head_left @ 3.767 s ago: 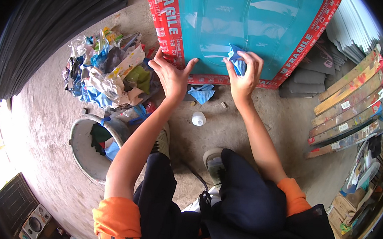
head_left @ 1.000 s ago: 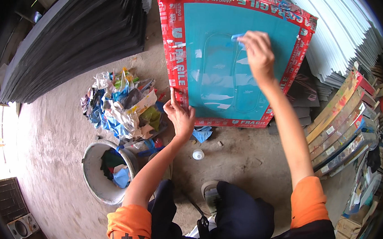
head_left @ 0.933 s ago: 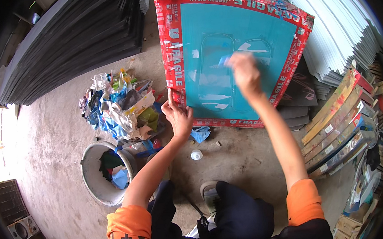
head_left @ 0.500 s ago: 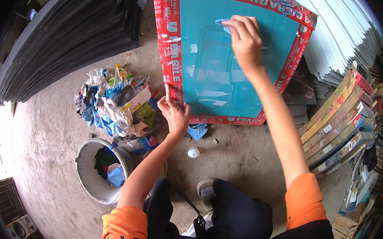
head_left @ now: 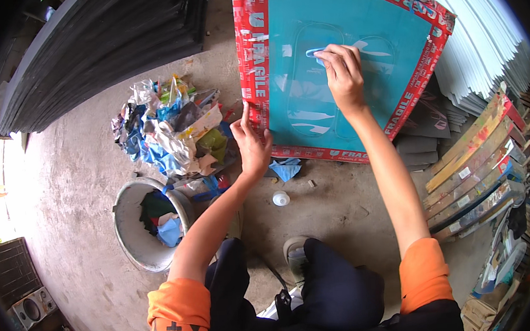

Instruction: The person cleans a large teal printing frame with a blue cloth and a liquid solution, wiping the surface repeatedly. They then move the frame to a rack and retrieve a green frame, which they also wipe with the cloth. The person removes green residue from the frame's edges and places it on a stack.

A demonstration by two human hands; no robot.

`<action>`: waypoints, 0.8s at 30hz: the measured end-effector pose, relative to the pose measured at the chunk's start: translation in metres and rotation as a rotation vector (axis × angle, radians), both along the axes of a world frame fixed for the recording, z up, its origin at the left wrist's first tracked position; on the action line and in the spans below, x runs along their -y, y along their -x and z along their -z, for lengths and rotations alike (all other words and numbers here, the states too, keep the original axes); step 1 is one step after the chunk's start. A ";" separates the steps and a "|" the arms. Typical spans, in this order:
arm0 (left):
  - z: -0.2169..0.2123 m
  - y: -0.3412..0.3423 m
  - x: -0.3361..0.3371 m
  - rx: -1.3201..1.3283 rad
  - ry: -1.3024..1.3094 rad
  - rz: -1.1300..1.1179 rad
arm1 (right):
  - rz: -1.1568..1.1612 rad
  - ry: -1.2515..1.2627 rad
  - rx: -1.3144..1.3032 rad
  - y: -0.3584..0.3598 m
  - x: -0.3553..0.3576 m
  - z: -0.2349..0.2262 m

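A screen-printing frame (head_left: 251,73) with a border of red printed tape stands tilted in front of me. Its teal sheet (head_left: 288,70) carries faint rounded outlines and shiny patches. In my right hand (head_left: 345,78) a small folded blue cloth (head_left: 315,53) is pinched, held at the middle of the teal sheet. My left hand (head_left: 252,143) rests at the frame's lower left edge, index finger stretched up along the tape and thumb apart. A blue cloth scrap (head_left: 286,169) lies on the floor below the frame, with a small white bottle (head_left: 281,198) near it.
A heap of crumpled scraps (head_left: 169,132) lies left of the frame, above a grey bucket (head_left: 120,230) holding cloths. Dark sheets (head_left: 107,53) are stacked far left, white sheets (head_left: 479,43) far right. Ink-stained wooden frames (head_left: 470,168) lean at the right.
My right hand has moved down across the teal sheet with the blue cloth. My left hand stays at the frame's edge. The whole view has shifted slightly.
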State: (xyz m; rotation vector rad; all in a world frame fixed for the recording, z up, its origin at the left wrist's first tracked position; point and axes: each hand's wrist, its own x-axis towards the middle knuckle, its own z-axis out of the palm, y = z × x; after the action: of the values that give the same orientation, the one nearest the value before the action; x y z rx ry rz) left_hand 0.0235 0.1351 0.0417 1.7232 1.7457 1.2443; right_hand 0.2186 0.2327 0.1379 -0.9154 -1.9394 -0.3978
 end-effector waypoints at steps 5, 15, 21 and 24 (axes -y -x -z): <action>-0.002 -0.007 0.000 0.042 0.000 0.030 | -0.147 0.115 0.337 0.002 0.066 0.102; -0.002 -0.001 0.002 0.009 0.010 -0.009 | -0.006 0.099 0.085 -0.076 0.038 0.038; 0.002 -0.016 -0.004 0.011 0.005 0.012 | -0.145 0.189 0.496 -0.079 0.112 0.144; 0.001 -0.006 -0.002 -0.004 -0.003 0.020 | -0.209 0.276 0.551 -0.110 0.122 0.133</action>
State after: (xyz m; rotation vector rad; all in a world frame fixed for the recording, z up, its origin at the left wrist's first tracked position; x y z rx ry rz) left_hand 0.0300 0.1370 0.0410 1.7424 1.7254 1.2366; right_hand 0.3286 0.1105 0.0049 -0.8159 -2.6199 -0.2804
